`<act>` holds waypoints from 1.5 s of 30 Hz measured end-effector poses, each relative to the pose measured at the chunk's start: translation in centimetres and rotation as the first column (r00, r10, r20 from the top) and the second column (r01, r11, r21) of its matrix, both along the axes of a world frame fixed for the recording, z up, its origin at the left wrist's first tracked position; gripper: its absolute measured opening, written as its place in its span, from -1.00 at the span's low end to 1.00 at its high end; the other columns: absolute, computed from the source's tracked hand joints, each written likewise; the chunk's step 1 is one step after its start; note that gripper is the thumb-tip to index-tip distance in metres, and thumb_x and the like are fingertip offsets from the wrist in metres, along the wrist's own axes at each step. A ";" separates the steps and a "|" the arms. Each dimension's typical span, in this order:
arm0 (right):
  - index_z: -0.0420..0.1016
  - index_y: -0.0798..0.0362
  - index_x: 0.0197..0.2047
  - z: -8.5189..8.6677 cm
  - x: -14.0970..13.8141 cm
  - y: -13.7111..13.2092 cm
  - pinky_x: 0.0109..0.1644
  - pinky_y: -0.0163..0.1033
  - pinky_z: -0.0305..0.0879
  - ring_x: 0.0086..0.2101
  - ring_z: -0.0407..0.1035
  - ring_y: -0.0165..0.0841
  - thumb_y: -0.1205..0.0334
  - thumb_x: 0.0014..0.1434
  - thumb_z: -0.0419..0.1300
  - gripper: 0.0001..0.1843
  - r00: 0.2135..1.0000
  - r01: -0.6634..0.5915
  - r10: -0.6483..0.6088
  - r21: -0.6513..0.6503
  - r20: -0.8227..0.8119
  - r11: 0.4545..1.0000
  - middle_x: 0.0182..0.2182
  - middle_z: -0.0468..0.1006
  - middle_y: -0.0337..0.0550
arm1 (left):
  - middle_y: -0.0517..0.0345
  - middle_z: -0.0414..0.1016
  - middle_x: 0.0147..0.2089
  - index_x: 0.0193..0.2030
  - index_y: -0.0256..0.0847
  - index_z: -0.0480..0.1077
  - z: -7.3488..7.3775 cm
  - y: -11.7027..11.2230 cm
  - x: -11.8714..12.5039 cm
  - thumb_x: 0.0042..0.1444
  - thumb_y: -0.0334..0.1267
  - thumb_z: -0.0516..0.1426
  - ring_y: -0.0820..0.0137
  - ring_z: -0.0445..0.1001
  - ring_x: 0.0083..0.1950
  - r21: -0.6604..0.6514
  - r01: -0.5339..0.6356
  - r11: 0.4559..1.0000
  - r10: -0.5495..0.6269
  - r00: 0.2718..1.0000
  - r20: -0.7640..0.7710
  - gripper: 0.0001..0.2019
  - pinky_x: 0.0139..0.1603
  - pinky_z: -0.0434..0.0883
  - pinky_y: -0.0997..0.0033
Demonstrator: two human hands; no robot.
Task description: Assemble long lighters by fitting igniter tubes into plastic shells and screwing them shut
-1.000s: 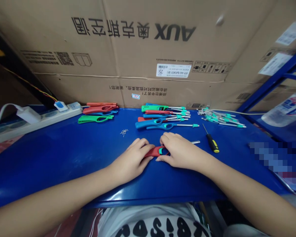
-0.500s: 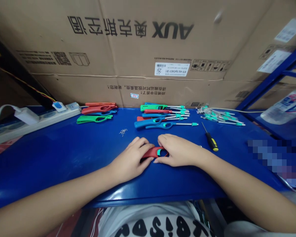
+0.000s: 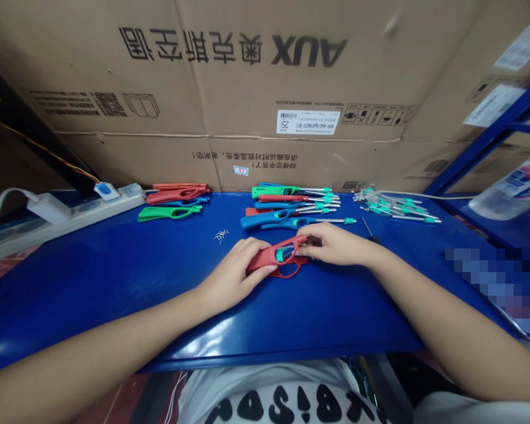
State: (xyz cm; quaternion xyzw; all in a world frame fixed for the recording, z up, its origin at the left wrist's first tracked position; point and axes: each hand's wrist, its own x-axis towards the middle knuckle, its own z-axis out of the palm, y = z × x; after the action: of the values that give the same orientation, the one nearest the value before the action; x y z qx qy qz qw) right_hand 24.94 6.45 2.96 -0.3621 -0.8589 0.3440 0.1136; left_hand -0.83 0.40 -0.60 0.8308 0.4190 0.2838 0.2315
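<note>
A red lighter handle (image 3: 265,257) with a green trigger piece lies in my left hand (image 3: 236,268), thumb below it and fingers over its back end. My right hand (image 3: 329,244) is closed at the handle's front tip; what lies between its fingertips is partly hidden. Just beneath, a second red half shell (image 3: 290,272) with a loop shows, close to the blue table top. Farther back, several assembled lighters (image 3: 291,221) with metal tubes lie side by side. A screwdriver (image 3: 367,228) is partly covered by my right hand and wrist.
Loose handle shells (image 3: 172,212) lie at the back left beside a white power strip (image 3: 83,215). Small screws (image 3: 221,236) sit in a little heap. Metal tubes with green ends (image 3: 397,207) are piled at the back right. A large cardboard box (image 3: 229,106) stands behind.
Before, both hands pressed around one red handle. Now the handle is tilted up, a second half shows below it, and my right hand has moved up and right toward the tip.
</note>
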 end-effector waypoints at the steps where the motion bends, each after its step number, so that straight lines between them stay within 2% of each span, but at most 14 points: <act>1: 0.49 0.07 -0.20 -0.1 0.0 0.1 -0.26 -0.28 0.25 -0.35 0.36 -0.37 0.04 0.34 0.11 -0.72 0.999 -0.004 0.004 -0.010 -0.036 1.000 -0.32 0.54 -0.18 | 0.04 0.45 0.05 0.09 -0.14 0.34 0.0 0.1 0.0 0.35 -0.08 0.10 0.21 0.41 0.06 -0.011 -0.020 1.000 0.020 0.999 0.031 -0.73 0.11 0.37 0.16; 8: 0.47 0.07 -0.32 0.0 -0.7 -0.4 -0.25 -0.28 0.22 -0.38 0.30 -0.38 0.16 0.36 0.06 -0.73 0.998 -0.068 0.068 0.109 0.004 0.992 -0.40 0.48 -0.21 | 0.11 0.47 -0.02 0.04 -0.13 0.29 0.3 -0.1 -0.1 0.38 -0.12 0.05 0.29 0.47 -0.03 -0.117 -0.105 0.988 0.136 0.943 0.303 -0.79 0.03 0.40 0.25; 11: 0.45 0.07 -0.35 0.0 -0.6 -0.4 -0.27 -0.27 0.20 -0.40 0.29 -0.38 0.17 0.36 0.05 -0.72 0.998 -0.068 0.067 0.156 0.010 0.985 -0.41 0.48 -0.21 | 0.14 0.45 -0.09 -0.03 -0.14 0.29 0.8 -0.1 -0.5 0.36 -0.23 0.02 0.35 0.46 -0.11 -0.098 -0.144 0.985 0.171 0.906 0.388 -0.88 -0.05 0.40 0.30; 15: 0.47 0.07 -0.25 0.3 -0.5 -0.6 -0.28 -0.28 0.19 -0.39 0.31 -0.38 0.21 0.35 0.06 -0.79 0.999 -0.041 0.033 0.209 0.041 0.977 -0.37 0.52 -0.19 | 0.16 0.43 -0.20 -0.15 -0.19 0.38 1.3 0.3 -1.0 0.15 -0.35 0.16 0.34 0.43 -0.20 0.023 -0.136 0.990 0.130 0.978 0.164 -0.88 -0.13 0.38 0.33; 18: 0.47 0.06 -0.20 0.5 -0.6 -0.9 -0.26 -0.28 0.18 -0.35 0.34 -0.37 0.22 0.36 0.06 -0.82 0.997 -0.046 0.029 0.248 0.071 0.968 -0.30 0.55 -0.16 | 0.13 0.43 -0.17 -0.16 -0.20 0.47 0.9 0.7 -1.0 0.13 -0.25 0.24 0.34 0.44 -0.20 0.048 -0.069 0.996 0.069 0.998 0.003 -0.85 -0.13 0.39 0.34; 21: 0.45 0.07 -0.25 0.5 -0.5 -0.9 -0.25 -0.28 0.17 -0.34 0.34 -0.37 0.22 0.37 0.06 -0.80 0.997 -0.056 0.037 0.287 0.073 0.956 -0.30 0.56 -0.15 | 0.13 0.42 -0.21 -0.26 -0.24 0.48 0.2 1.0 -0.9 0.20 -0.14 0.23 0.38 0.45 -0.26 0.002 -0.062 0.998 0.062 0.998 -0.024 -0.81 -0.18 0.39 0.38; 24: 0.44 0.07 -0.29 0.5 -0.2 -0.5 -0.27 -0.27 0.16 -0.36 0.33 -0.36 0.22 0.36 0.06 -0.79 0.997 -0.042 0.020 0.325 0.071 0.945 -0.34 0.55 -0.15 | 0.15 0.44 -0.27 -0.33 -0.26 0.47 0.2 1.3 -0.9 0.25 -0.18 0.20 0.42 0.44 -0.29 0.011 -0.042 0.999 0.042 0.999 -0.006 -0.80 -0.21 0.37 0.42; 31: 0.42 0.07 -0.38 0.7 0.5 0.5 -0.33 -0.28 0.14 -0.45 0.24 -0.40 0.18 0.35 0.06 -0.73 0.998 0.034 -0.013 0.306 -0.069 0.951 -0.48 0.45 -0.23 | 0.19 0.40 -0.34 -0.31 -0.26 0.48 2.5 1.7 -1.7 0.25 -0.26 0.20 0.46 0.38 -0.34 0.121 -0.076 0.990 0.081 0.996 -0.039 -0.86 -0.30 0.28 0.48; 34: 0.40 0.06 -0.38 0.7 0.7 0.7 -0.32 -0.28 0.14 -0.45 0.25 -0.39 0.19 0.34 0.05 -0.73 0.998 0.035 -0.017 0.330 -0.057 0.943 -0.48 0.45 -0.22 | 0.19 0.38 -0.37 -0.35 -0.26 0.47 3.0 1.9 -2.4 0.25 -0.24 0.17 0.46 0.36 -0.37 0.144 -0.095 0.985 0.109 0.989 -0.098 -0.82 -0.32 0.25 0.47; 36: 0.40 0.06 -0.39 0.7 1.1 1.1 -0.31 -0.26 0.14 -0.45 0.26 -0.38 0.22 0.32 0.05 -0.75 0.997 0.078 -0.071 0.376 -0.033 0.923 -0.47 0.47 -0.19 | 0.18 0.38 -0.40 -0.41 -0.27 0.45 3.2 2.3 -2.9 0.23 -0.18 0.18 0.44 0.34 -0.40 0.139 -0.159 0.977 0.177 0.976 -0.130 -0.76 -0.35 0.23 0.44; 38: 0.40 0.06 -0.39 0.7 1.7 1.6 -0.32 -0.25 0.14 -0.46 0.27 -0.37 0.24 0.30 0.06 -0.78 0.986 0.161 -0.160 0.399 -0.034 0.903 -0.48 0.47 -0.18 | 0.14 0.43 -0.40 -0.42 -0.26 0.46 3.3 2.8 -3.2 0.17 -0.10 0.22 0.40 0.36 -0.40 0.058 -0.280 0.958 0.284 0.954 -0.097 -0.73 -0.35 0.23 0.41; 40: 0.39 0.06 -0.36 0.6 1.9 1.9 -0.32 -0.25 0.14 -0.46 0.27 -0.36 0.22 0.31 0.05 -0.78 0.975 0.219 -0.213 0.380 -0.059 0.899 -0.48 0.45 -0.18 | 0.10 0.52 -0.36 -0.35 -0.26 0.52 3.3 3.1 -3.1 0.09 -0.03 0.27 0.35 0.43 -0.36 -0.145 -0.341 0.929 0.347 0.938 0.018 -0.71 -0.32 0.29 0.40; 43: 0.34 0.04 -0.32 0.4 0.9 1.2 -0.28 -0.25 0.17 -0.40 0.27 -0.36 0.15 0.37 0.00 -0.75 0.971 0.231 -0.198 0.311 -0.134 0.922 -0.42 0.43 -0.19 | 0.08 0.59 -0.33 -0.23 -0.26 0.55 3.3 2.6 -1.8 -0.01 0.02 0.33 0.40 0.44 -0.41 -0.456 -0.224 0.861 0.359 0.903 0.234 -0.63 -0.37 0.32 0.44; 45: 0.30 0.03 -0.29 0.2 -0.4 0.1 -0.28 -0.25 0.18 -0.39 0.25 -0.37 0.10 0.40 -0.04 -0.73 0.965 0.223 -0.184 0.214 -0.186 0.951 -0.39 0.39 -0.21 | 0.10 0.59 -0.34 -0.20 -0.27 0.52 3.1 1.8 -0.5 -0.03 0.02 0.34 0.52 0.29 -0.56 -0.577 -0.150 0.803 0.399 0.854 0.334 -0.60 -0.53 0.19 0.50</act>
State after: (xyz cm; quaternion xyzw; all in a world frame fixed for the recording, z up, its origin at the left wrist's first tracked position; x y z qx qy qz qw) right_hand 24.51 6.51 3.15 -0.4034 -0.8391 0.2557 0.2605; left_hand -1.38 2.22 2.52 0.5759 0.5363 0.3680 0.4954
